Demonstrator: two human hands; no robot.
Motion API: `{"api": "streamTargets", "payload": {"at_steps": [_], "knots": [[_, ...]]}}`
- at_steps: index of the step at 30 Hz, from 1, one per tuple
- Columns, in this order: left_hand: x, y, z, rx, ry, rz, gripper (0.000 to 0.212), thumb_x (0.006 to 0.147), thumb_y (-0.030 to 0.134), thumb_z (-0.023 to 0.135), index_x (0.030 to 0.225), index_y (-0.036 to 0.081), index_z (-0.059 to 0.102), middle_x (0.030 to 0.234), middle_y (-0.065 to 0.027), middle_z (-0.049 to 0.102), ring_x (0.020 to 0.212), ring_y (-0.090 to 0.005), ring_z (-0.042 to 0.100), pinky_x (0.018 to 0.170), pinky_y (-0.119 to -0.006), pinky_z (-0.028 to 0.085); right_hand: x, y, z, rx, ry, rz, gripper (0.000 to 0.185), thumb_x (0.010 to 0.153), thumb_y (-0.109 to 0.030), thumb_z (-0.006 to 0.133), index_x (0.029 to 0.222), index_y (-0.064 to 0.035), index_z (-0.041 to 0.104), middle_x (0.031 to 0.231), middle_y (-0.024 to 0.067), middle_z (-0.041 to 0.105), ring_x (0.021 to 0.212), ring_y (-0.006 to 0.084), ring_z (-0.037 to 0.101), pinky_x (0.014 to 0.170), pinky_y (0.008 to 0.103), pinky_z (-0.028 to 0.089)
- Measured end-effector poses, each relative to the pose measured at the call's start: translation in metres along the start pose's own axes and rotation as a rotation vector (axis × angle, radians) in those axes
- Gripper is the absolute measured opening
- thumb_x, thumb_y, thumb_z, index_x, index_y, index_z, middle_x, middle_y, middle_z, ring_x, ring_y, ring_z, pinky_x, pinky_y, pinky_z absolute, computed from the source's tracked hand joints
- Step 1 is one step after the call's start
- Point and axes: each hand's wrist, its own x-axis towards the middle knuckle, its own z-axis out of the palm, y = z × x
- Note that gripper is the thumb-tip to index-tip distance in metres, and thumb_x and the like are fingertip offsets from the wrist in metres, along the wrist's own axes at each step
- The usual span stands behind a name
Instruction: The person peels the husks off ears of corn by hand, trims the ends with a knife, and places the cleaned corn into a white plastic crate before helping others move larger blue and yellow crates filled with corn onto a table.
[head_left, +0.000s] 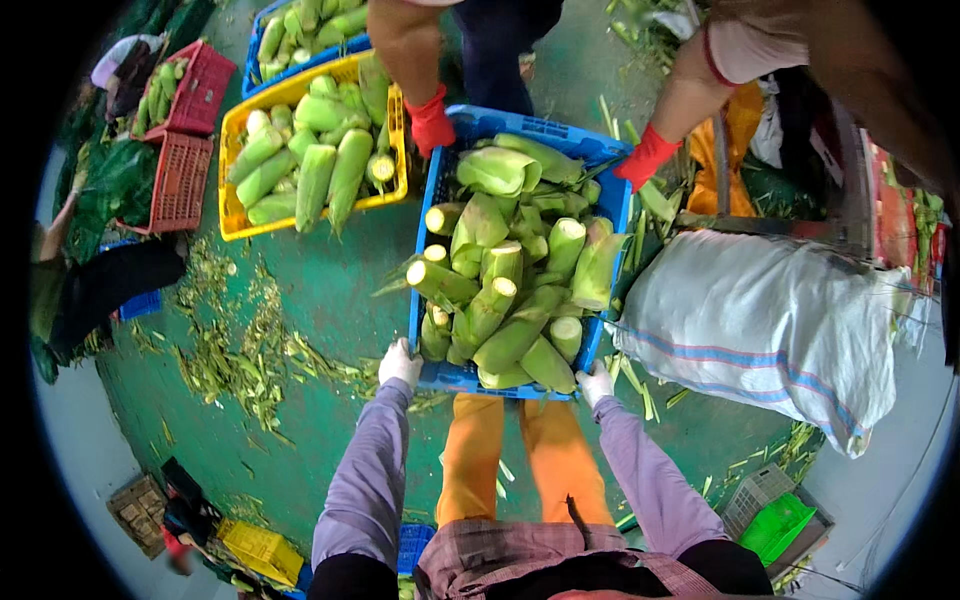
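A blue plastic crate (487, 386) full of green corn cobs in their husks (517, 330) is right in front of me. My left hand (401, 365), in a white glove, grips the crate's near left corner. At the near right corner, my right hand (595, 383) has hold of the rim in the same way. Facing me, another person in red gloves holds the far side, with one glove (430, 124) at each far corner. The undersides of my fingers are hidden by the crate.
To the left stands a yellow crate (225, 187) of corn, with another blue crate (251, 71) behind it. A stuffed white woven sack (750, 322) lies on the right. Husk scraps (247, 367) litter the green floor (330, 292). Other people work at the left edge.
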Motion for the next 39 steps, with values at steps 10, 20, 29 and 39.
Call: {"api": "streamTargets", "payload": {"at_steps": [10,20,29,39], "knots": [[-0.169,0.126,-0.171,-0.626,0.042,0.114,0.029,0.068,0.016,0.065,0.092,0.001,0.059,0.074,-0.0102,0.062,0.069,-0.0168,0.058,0.066,-0.032,0.049,-0.129,-0.119,-0.266,-0.109,0.043,-0.224,0.05,0.078,-0.035,0.059,0.116,-0.0039,0.056,0.102,0.025,0.063,0.097,0.0392,0.06,0.085,0.0452,0.046],[-0.23,0.195,-0.376,-0.668,0.225,0.461,0.03,0.066,0.01,0.071,0.068,0.004,0.042,0.057,0.0019,0.038,0.054,-0.008,0.033,0.046,-0.026,0.033,-0.239,-0.237,-0.427,-0.08,0.083,-0.37,0.043,0.075,-0.038,0.064,0.095,0.0003,0.063,0.082,0.0155,0.065,0.073,0.0255,0.062,0.067,0.0375,0.048],[-0.221,0.377,-0.468,-0.79,0.16,0.529,0.029,0.067,0.006,0.067,0.065,0.006,0.038,0.061,0.0036,0.034,0.058,-0.0063,0.033,0.049,-0.024,0.029,-0.259,-0.328,-0.651,-0.118,0.205,-0.427,0.042,0.065,-0.039,0.067,0.084,-0.0015,0.063,0.077,0.0185,0.064,0.076,0.0286,0.063,0.066,0.0385,0.048],[-0.231,0.674,-0.459,-1.021,-0.282,0.567,0.023,0.079,0.009,0.071,0.072,0.007,0.049,0.066,-0.0003,0.053,0.054,-0.0086,0.05,0.047,-0.024,0.043,-0.173,-0.339,-0.941,-0.297,0.547,-0.469,0.044,0.068,-0.038,0.066,0.093,-0.0013,0.063,0.085,0.0184,0.065,0.081,0.032,0.063,0.073,0.0393,0.048]]}}
